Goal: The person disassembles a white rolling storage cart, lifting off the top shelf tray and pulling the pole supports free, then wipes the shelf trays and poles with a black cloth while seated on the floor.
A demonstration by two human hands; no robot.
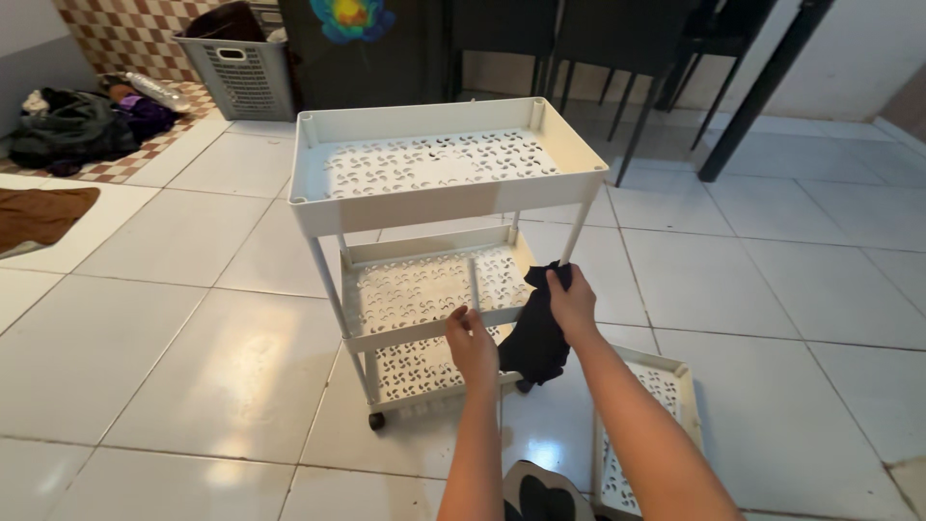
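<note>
The right hand [573, 301] had its fingers closed around a black cloth [536, 338], bunching its top end against the cart [436, 207] at the lower part of the right front post. The cloth stuck out a little above the knuckles and hung down from the fist in a dark, crumpled fold, its lower end level with the bottom shelf and just beside that shelf's front corner. It looked soft and plain black, with no pattern that could be made out.

The left hand [470, 340] gripped the front rail of the middle shelf, fingers curled over the edge, near the right hand but not touching the cloth.

The cart was white plastic with three shelves, each pierced with small cut-outs, and it stood on small dark wheels on the white tiled floor [154, 338]. A loose tray [675, 386] of the same white, pierced make lay flat on the floor just right of the right forearm.
</note>
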